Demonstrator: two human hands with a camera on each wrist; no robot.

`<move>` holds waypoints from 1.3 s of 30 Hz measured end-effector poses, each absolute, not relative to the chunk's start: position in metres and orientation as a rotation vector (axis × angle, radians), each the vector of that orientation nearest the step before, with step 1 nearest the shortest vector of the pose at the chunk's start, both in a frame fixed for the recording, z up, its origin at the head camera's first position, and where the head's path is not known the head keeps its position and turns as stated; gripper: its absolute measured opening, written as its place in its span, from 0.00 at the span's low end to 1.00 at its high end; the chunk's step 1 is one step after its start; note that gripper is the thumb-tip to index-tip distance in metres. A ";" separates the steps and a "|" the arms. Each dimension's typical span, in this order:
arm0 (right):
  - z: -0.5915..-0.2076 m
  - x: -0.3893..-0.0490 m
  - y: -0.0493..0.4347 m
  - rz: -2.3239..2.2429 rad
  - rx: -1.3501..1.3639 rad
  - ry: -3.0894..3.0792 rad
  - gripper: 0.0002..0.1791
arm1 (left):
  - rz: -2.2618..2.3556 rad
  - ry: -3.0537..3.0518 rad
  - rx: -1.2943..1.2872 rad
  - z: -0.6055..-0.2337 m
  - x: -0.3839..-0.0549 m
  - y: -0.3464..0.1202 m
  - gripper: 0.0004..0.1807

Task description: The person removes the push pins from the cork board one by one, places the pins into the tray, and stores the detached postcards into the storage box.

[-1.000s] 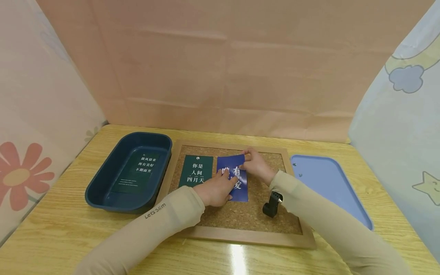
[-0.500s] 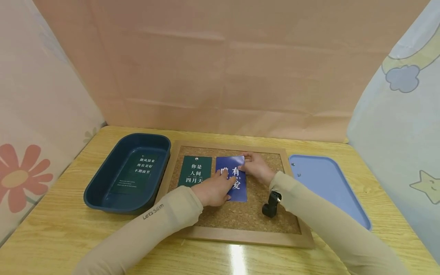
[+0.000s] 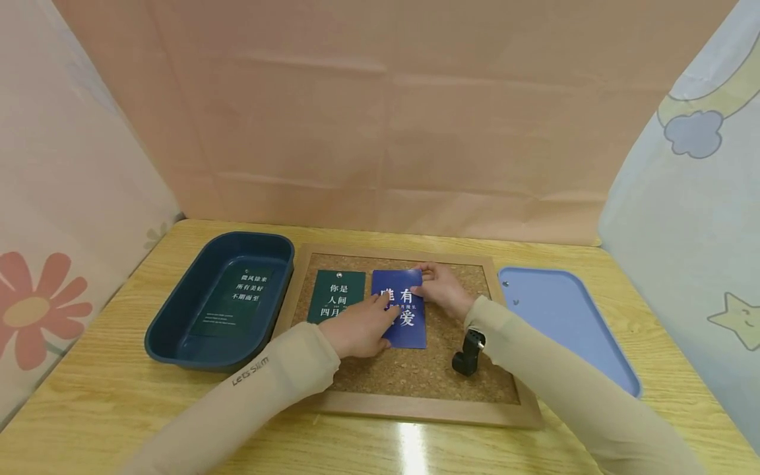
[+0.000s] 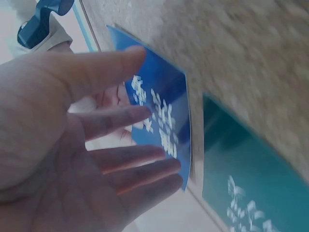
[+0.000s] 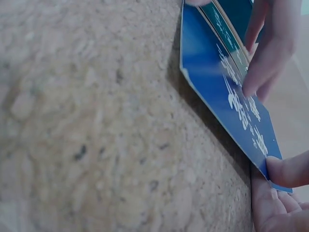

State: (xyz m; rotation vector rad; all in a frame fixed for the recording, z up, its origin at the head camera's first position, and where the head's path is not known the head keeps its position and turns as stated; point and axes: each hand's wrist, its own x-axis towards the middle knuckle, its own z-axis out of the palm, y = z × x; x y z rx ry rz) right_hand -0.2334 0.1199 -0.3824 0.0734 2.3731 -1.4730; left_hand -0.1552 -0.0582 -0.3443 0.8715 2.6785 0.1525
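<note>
A blue card (image 3: 410,338) with white characters lies on the framed cork board (image 3: 415,379), its edge lifted a little off the cork in the right wrist view. My right hand (image 3: 444,287) pinches the card's upper right corner between thumb (image 5: 285,169) and fingers. Over the card's lower left part is my left hand (image 3: 360,328), its fingers spread and loosely straight in the left wrist view (image 4: 111,140). To the left, a green card (image 3: 332,290) with a pin (image 3: 340,275) at its top is partly covered by the left hand.
A dark blue basin (image 3: 156,330) stands left of the board with another green card (image 3: 237,300) inside. On the right lies a light blue tray (image 3: 564,316) holding small pins (image 3: 506,284). A black wrist camera (image 3: 469,356) hangs from the right sleeve.
My left hand has drawn back slightly to the left, so more of the blue card's characters show and more of the green card is covered. The right hand stays at the corner.
</note>
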 end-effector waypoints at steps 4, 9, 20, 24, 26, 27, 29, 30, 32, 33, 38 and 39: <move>-0.384 -0.234 0.120 -1.494 0.081 2.360 0.26 | 0.157 2.689 0.862 -0.338 -0.153 -0.070 0.33; -0.385 -0.234 0.119 -1.513 0.076 2.348 0.25 | 0.168 2.728 0.844 -0.331 -0.151 -0.087 0.30; -0.383 -0.233 0.120 -1.504 0.076 2.344 0.26 | 0.211 2.690 0.750 -0.315 -0.147 -0.109 0.29; -0.383 -0.233 0.120 -1.505 0.073 2.342 0.26 | 0.216 2.690 0.753 -0.313 -0.145 -0.114 0.29; -0.383 -0.234 0.119 -1.507 0.064 2.343 0.26 | 0.217 2.685 0.740 -0.312 -0.145 -0.118 0.30; -0.383 -0.234 0.119 -1.508 0.059 2.343 0.26 | 0.214 2.683 0.734 -0.311 -0.144 -0.120 0.30; -0.382 -0.234 0.119 -1.514 0.052 2.343 0.26 | 0.220 2.685 0.710 -0.311 -0.143 -0.124 0.31; -0.382 -0.234 0.119 -1.514 0.053 2.343 0.26 | 0.223 2.685 0.701 -0.310 -0.143 -0.127 0.31; -0.382 -0.234 0.119 -1.515 0.059 2.339 0.26 | 0.227 2.700 0.693 -0.308 -0.141 -0.132 0.31; -0.382 -0.234 0.119 -1.517 0.064 2.336 0.26 | 0.230 2.712 0.694 -0.307 -0.140 -0.134 0.31; -0.384 -0.233 0.121 -1.520 0.064 2.333 0.26 | 0.222 2.804 0.711 -0.305 -0.133 -0.152 0.33; -0.385 -0.233 0.121 -1.521 0.061 2.334 0.26 | 0.224 2.824 0.724 -0.305 -0.132 -0.156 0.33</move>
